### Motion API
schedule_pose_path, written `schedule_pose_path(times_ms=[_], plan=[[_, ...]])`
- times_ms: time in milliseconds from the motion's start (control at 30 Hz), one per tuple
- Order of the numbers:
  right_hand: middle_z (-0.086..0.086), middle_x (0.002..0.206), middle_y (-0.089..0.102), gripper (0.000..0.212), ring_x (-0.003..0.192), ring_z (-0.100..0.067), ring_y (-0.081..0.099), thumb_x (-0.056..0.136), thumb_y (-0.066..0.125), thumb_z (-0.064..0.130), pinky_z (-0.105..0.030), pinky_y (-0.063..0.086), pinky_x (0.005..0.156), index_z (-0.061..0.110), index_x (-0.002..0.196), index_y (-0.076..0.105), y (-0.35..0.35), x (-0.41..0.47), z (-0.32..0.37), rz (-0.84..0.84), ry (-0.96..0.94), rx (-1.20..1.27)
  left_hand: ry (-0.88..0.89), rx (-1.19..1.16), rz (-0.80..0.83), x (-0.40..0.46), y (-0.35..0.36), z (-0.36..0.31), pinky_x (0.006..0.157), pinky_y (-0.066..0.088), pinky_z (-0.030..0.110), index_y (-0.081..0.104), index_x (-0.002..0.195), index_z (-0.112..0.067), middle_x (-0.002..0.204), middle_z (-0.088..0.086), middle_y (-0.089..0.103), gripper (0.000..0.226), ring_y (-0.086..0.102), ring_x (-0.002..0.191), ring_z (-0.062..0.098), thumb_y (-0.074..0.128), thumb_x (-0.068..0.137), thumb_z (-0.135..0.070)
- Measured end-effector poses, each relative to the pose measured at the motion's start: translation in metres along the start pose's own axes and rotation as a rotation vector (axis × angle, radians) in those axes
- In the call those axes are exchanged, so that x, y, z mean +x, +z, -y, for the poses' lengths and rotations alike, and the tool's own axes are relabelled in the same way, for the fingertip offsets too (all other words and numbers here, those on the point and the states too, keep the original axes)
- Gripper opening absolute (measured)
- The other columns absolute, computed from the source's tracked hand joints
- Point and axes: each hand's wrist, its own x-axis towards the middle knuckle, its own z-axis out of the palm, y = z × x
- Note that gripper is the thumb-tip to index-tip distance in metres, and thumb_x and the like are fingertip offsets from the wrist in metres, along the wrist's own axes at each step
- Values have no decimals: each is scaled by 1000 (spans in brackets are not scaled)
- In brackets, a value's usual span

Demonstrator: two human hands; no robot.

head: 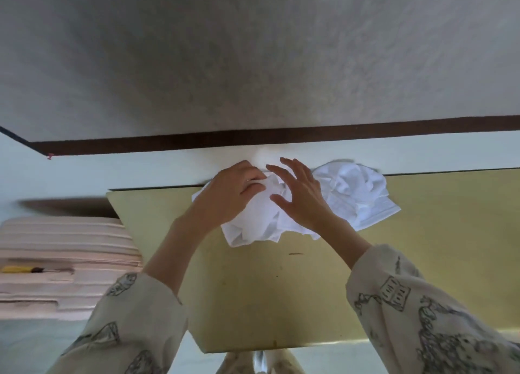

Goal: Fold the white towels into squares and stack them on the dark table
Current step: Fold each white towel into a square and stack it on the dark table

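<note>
The left hand [235,189] lies on a heap of crumpled white towels [351,193], its fingers [253,186] curled and pinching a fold of the cloth at the heap's far edge. The right hand [299,197] is just beside it, fingers [284,171] spread apart and nearly straight, resting lightly on the cloth without gripping it; its thumb points toward the left hand. The towels spread out under both palms and bunch up to the right of the right fingers, unfolded, at the far edge of a yellowish table [253,303]. Both arms wear patterned cream sleeves [422,303]. Well to the left of the left fingers lies a stack of pinkish folded cloth [64,261].
</note>
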Motion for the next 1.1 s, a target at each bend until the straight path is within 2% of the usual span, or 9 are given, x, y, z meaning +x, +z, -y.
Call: schedule_pose_path(times_ms=[100,300,500,600,733,800,933,1033,1100], plan=[[1,138,47,37,136,-18,28,93,52,31,-39,24,108,16,127,53,-12,4,11,-18,14,1,-33,-82,-59,-6,-33,-8,67,33,-2,62,105,-8,95,-7,54,20,49,85,7,52,93,-21],[-3,101,67,23,96,-20,59,93,51,28,-25,39,77,10,103,64,-33,-19,15,-76,133,103,-85,-125,-116,-27,-62,-4,65,40,9,65,96,-13,86,-9,57,13,51,74,1,59,89,-22],[0,83,62,17,78,-16,57,95,49,24,-22,40,69,10,97,57,-48,-41,19,-179,197,207,-172,-207,-155,-43,-70,-7,61,40,19,63,86,-15,77,-7,60,13,54,73,11,64,84,-28],[6,78,58,17,74,-10,52,93,53,28,-12,39,64,11,93,58,-59,-51,22,-237,213,201,-228,-213,-201,-50,-76,-5,58,41,23,60,82,-16,74,-5,58,17,53,68,11,67,81,-32],[3,81,63,18,76,-11,53,90,59,26,-6,38,65,9,93,65,-69,-66,24,-261,204,155,-184,-196,-199,-61,-79,3,52,41,10,64,89,-13,83,-1,62,12,53,72,12,63,85,-24],[-5,92,68,20,79,-12,53,90,59,22,-10,35,65,6,99,68,-72,-74,26,-260,209,119,-173,-179,-188,-66,-76,10,58,41,5,65,99,-10,95,2,63,15,54,82,15,59,89,-19],[-10,102,67,21,84,-15,51,91,56,17,-12,30,63,6,105,69,-72,-92,28,-269,270,110,-182,-133,-130,-76,-67,20,82,40,24,66,107,-8,105,8,65,21,55,95,20,56,91,-15],[-9,98,67,21,81,-12,49,91,55,16,3,32,62,7,104,69,-69,-107,26,-291,321,138,-194,-174,-129,-86,-63,21,78,40,23,66,101,-9,94,2,64,17,57,88,19,60,88,-18],[-3,85,64,20,75,-10,50,90,57,16,3,32,61,5,101,69,-69,-120,25,-312,343,192,-175,-196,-130,-93,-63,20,70,39,18,65,94,-12,87,-1,63,12,57,82,15,63,86,-20]])
